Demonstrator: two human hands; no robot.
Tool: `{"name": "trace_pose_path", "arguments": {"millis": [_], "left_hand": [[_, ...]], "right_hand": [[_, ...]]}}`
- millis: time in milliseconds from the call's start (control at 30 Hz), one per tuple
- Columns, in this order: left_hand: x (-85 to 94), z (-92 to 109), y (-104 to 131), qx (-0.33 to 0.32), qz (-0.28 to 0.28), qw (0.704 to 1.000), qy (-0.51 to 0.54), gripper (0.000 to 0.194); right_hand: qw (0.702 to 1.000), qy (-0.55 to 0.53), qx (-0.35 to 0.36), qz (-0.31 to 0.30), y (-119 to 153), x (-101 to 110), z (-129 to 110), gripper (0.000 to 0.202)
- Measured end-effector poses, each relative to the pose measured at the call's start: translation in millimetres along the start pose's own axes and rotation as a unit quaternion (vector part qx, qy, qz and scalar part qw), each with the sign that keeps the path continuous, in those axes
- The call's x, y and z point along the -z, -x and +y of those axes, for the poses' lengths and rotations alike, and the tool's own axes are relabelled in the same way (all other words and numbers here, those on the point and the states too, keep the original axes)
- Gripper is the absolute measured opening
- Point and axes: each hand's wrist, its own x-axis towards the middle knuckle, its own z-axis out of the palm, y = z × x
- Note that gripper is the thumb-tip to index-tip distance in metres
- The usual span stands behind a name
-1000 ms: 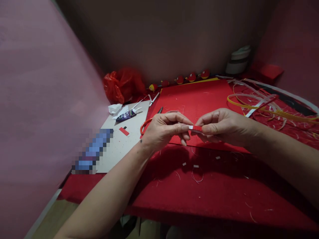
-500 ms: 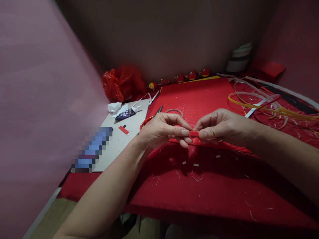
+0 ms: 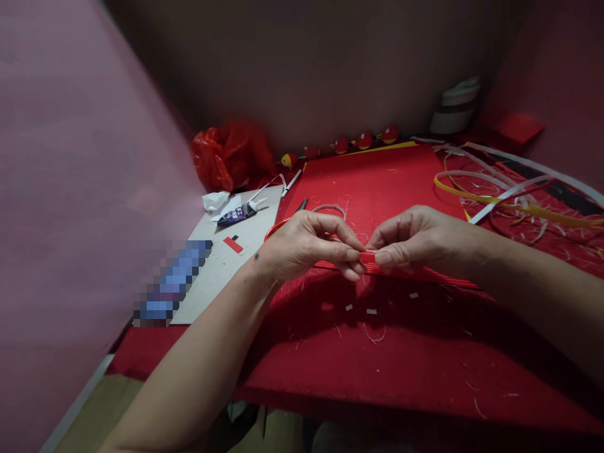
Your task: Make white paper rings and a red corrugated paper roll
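Between my two hands a small red paper roll (image 3: 367, 257) is pinched at its ends, over the front of a red corrugated sheet (image 3: 372, 182). My left hand (image 3: 316, 248) grips its left end between thumb and fingers, the other fingers curled loosely below. At the right end, the thumb and forefinger of my right hand (image 3: 415, 239) are closed on it. Scissors with an orange handle (image 3: 274, 231) lie partly hidden behind my left hand. Small white scraps (image 3: 372, 311) and loose threads lie on the red cloth below.
On a grey board (image 3: 207, 283) at left are a glue tube (image 3: 236, 214), a red strip (image 3: 233, 245) and crumpled tissue (image 3: 215, 201). A red plastic bag (image 3: 231, 154) and several small bird-like figures (image 3: 363, 140) line the back. Curled paper strips (image 3: 509, 192) spread at right.
The red roll has turned slightly between my fingertips, showing a paler upper edge. Both hands stay in nearly the same place.
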Motion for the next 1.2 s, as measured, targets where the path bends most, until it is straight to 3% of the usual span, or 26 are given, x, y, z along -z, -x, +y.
{"name": "trace_pose_path", "arguments": {"millis": [167,500,600,733,867,967,1033,1200], "left_hand": [[-1.2,0,-1,-0.003,0.003,1.000,0.009,0.003],[-17.4,-1,-1,-0.051,0.096,0.991,-0.074,0.006],[-21.7,-2,-2,-0.097,0.133,0.980,-0.108,0.006],[-24.5,-6,-2,-0.201,0.174,0.942,-0.206,0.010],[-22.3,-11,-2,-0.284,0.180,0.862,-0.379,0.013],[-19.1,-12,-2,-0.330,0.176,0.813,-0.446,0.013],[-16.6,-12,-3,-0.343,0.175,0.805,-0.451,0.011],[-11.4,-10,-4,-0.332,0.158,0.818,-0.444,0.006]], "right_hand": [[1.000,0.015,0.011,0.003,-1,1,1,0.021],[0.998,0.029,0.024,0.048,-3,5,1,0.020],[0.998,0.001,0.036,0.050,-4,6,2,0.018],[0.997,-0.048,0.038,0.048,-6,7,4,0.018],[0.996,-0.066,0.038,0.049,-7,7,4,0.017],[0.996,-0.070,0.042,0.045,-7,7,5,0.016],[0.995,-0.075,0.042,0.044,-7,6,5,0.016],[0.997,-0.068,0.032,0.031,-6,5,4,0.018]]}}
